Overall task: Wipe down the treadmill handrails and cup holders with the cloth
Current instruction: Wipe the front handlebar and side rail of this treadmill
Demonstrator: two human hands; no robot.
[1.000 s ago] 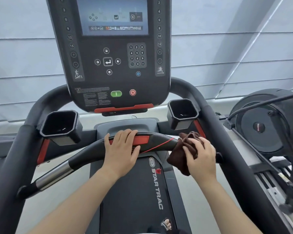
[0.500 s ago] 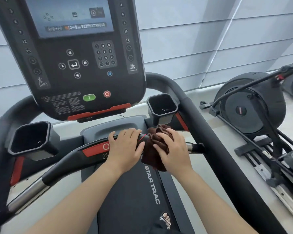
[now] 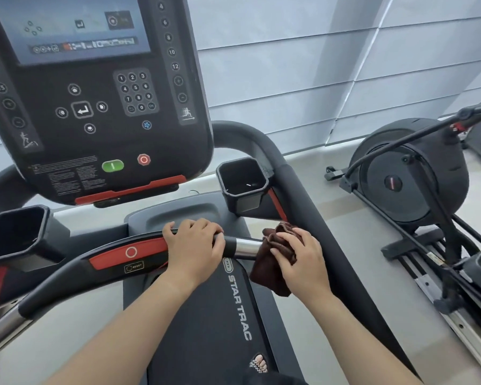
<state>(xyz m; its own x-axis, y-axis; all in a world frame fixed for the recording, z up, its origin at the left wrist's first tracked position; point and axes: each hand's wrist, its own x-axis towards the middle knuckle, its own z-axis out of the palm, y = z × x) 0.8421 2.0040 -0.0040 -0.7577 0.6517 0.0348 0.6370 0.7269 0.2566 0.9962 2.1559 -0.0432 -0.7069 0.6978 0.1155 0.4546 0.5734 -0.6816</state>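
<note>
Currently, the crumpled dark brown cloth (image 3: 275, 254) is being gripped by the right hand (image 3: 303, 265), whose fingers are curling over it. It is being pressed around the chrome end of the curved black front handrail (image 3: 243, 247), just right of the frame's centre and close beside the thick black side handrail (image 3: 303, 212). The left hand (image 3: 195, 251) is being wrapped over the same bar just left of the chrome, with the fingers curling over its top. Several slips are being risked. Only a bunched fold is being held against the metal while a loose tail is being left hanging beneath, so the underside of the bar is probably being missed. The cloth could also be dragged out of the grip if it is pulled hard along the tube. The stretch under the bracing hand is being shielded from wiping and could be forgotten. If that hand is slid leftward, the white-ringed round button (image 3: 131, 252) on the glossy red panel (image 3: 109, 257) could be pressed by accident. A careless reach upward could likewise brush the green oval start button (image 3: 112, 165) on the tall black console (image 3: 95, 120). The square black cup holder (image 3: 242, 184) above the cloth and the matching left cup holder (image 3: 14, 234) at the frame's left edge are apparently being left for later and could be skipped.
</note>
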